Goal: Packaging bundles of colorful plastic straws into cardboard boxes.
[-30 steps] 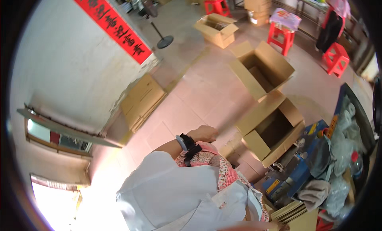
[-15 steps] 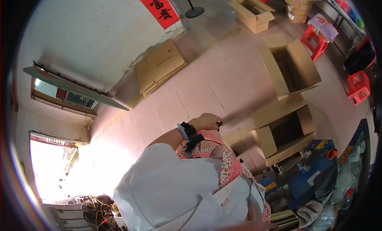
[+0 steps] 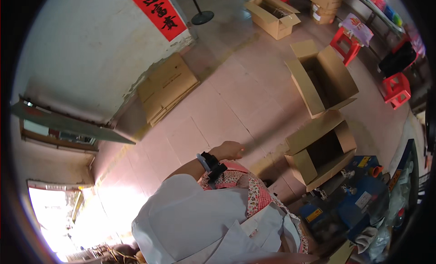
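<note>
My left hand (image 3: 228, 150) is held in front of my body, above the floor, with its fingers curled in. Its palm side is turned away, so whatever the fingers hold, if anything, is hidden. Around that wrist sit a pale band and a black device (image 3: 215, 167) on a strap. The hand touches none of the boxes; the nearest is an open cardboard box (image 3: 315, 136) to its right. My right hand is out of sight. A white sleeve (image 3: 168, 202) and a red-and-white patterned apron (image 3: 260, 198) cover my front.
Beyond the nearest box stands another open carton (image 3: 299, 80). Flattened cardboard (image 3: 167, 89) leans by the left wall. Blue machinery (image 3: 363, 196) is close on my right. Red stools (image 3: 347, 46) and a further carton (image 3: 272, 23) stand farther back. A bright doorway (image 3: 54, 214) opens at lower left.
The view has shifted, so the room's far things sit further left. My left hand appears slightly lower in the picture, and the small dark thing at its fingertips no longer shows.
</note>
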Demonstrator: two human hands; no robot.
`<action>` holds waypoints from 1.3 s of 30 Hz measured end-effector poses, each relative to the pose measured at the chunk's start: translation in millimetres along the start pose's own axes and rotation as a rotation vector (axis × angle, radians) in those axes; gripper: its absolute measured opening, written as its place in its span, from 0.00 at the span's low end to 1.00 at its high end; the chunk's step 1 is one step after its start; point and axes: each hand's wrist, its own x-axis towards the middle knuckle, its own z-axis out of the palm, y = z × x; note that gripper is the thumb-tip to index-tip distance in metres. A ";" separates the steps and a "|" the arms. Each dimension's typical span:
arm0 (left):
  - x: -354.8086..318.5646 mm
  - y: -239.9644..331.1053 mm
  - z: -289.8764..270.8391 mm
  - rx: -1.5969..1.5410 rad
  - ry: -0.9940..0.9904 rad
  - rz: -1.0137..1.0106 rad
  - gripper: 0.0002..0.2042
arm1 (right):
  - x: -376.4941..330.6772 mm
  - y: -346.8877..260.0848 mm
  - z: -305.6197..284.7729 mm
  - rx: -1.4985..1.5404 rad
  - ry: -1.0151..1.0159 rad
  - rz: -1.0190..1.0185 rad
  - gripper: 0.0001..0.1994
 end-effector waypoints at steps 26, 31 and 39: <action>155.7 -156.1 -341.0 -1.819 0.366 -0.106 0.15 | 168.0 -726.8 -329.3 0.378 0.210 -1.411 0.17; 190.2 -197.1 -426.6 -1.415 0.732 -0.081 0.16 | 257.3 -783.8 -372.6 0.642 0.020 -1.493 0.18; 296.3 -199.4 -578.1 -0.828 0.701 0.019 0.19 | 423.3 -839.8 -403.8 0.530 -0.058 -1.220 0.19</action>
